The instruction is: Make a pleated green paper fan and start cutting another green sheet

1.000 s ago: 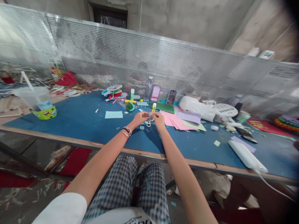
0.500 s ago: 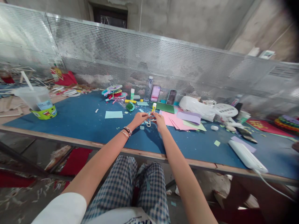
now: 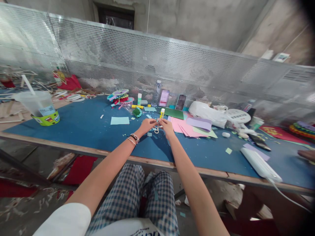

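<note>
My left hand and my right hand meet over the middle of the blue table, fingertips almost touching. Both are closed in a pinch on a small piece of pale blue paper, mostly hidden by the fingers. Just below the fingertips shows a white loop handle, apparently of scissors; whether it rests on the table or hangs from my right hand, I cannot tell. A glue stick with a yellow body and white cap stands right behind my hands. One light blue paper sheet lies to the left.
Pink paper sheets and a green sheet lie right of my hands. Farther right are a white power strip and another person's hand. A plastic cup stands at left. Perforated metal panels close off the back.
My hands stay in nearly the same place, with the fingertips shifted slightly. At the right edge, the other person's hand has come farther into view over the table.
</note>
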A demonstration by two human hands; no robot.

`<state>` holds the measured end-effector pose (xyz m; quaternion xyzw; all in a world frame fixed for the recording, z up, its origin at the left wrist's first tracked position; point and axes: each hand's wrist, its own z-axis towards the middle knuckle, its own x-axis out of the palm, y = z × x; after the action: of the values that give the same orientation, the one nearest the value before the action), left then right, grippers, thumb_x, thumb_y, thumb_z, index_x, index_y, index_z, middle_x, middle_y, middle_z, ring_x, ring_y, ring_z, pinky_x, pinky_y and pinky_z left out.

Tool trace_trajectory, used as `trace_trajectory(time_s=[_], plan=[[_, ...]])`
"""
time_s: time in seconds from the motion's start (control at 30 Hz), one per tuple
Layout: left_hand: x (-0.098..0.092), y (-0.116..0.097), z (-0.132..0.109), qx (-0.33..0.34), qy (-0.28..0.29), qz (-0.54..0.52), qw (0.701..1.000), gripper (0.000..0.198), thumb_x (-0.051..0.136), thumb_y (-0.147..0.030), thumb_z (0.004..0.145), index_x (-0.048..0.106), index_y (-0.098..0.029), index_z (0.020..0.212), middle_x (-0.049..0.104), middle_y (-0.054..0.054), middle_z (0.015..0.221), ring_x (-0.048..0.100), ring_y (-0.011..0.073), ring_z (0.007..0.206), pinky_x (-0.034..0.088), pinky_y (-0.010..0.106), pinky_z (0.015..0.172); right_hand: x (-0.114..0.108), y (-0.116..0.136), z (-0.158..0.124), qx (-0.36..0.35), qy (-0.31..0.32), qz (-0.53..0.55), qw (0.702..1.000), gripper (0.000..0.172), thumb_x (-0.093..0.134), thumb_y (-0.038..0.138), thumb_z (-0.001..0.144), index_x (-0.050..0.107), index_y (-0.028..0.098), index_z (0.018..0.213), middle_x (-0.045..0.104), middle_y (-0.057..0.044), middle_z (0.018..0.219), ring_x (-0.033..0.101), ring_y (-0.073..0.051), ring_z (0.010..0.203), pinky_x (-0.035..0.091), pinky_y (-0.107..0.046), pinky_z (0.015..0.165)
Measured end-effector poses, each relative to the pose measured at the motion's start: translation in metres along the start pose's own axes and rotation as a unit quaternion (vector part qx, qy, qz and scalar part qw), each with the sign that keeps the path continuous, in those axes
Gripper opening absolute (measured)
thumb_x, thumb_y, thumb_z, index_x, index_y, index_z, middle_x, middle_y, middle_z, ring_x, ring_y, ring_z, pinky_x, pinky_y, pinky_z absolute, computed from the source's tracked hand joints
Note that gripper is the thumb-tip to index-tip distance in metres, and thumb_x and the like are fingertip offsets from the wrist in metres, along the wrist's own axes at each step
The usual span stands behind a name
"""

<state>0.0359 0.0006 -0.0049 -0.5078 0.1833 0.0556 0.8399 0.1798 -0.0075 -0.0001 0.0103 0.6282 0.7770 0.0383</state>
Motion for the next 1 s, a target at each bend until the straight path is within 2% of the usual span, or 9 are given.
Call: trace_trajectory(time_s=[0.47,0.8,1.0], plan=[[0.002,0.008,0.002,0.022,-0.004,0.014,1.000,0.040,0.057,-0.051,0.076,0.069,-0.014,0.082,0.070,0.004,0.076,0.065,0.0180,0.068,0.047,0.025,0.065,-0.001,0.000,0.000,-0.003,0.011,-0.002,1.000,0.037,0.061,0.048,0.066,0.069,0.016,0.083,0.068,-0.004,0.080,0.060,-0.015,0.071,0.042,-0.024,0.059],[0.001,-0.005,-0.001,0.036,-0.033,0.070,0.996,0.038,0.053,-0.048,0.080,0.069,-0.014,0.079,0.068,0.004,0.069,0.062,0.0165,0.064,0.044,0.023,0.063,0.000,-0.002,0.003,-0.014,-0.012,-0.014,1.000,0.034,0.061,0.046,0.066,0.068,0.017,0.081,0.069,-0.004,0.078,0.061,-0.017,0.074,0.042,-0.025,0.060],[0.002,-0.004,-0.001,0.051,-0.035,0.073,0.995,0.036,0.052,-0.046,0.081,0.068,-0.014,0.079,0.069,0.004,0.069,0.062,0.0166,0.064,0.043,0.023,0.062,0.000,-0.004,0.004,-0.024,-0.028,-0.025,0.999,0.033,0.061,0.046,0.066,0.069,0.016,0.078,0.070,-0.005,0.079,0.061,-0.019,0.078,0.044,-0.027,0.064]])
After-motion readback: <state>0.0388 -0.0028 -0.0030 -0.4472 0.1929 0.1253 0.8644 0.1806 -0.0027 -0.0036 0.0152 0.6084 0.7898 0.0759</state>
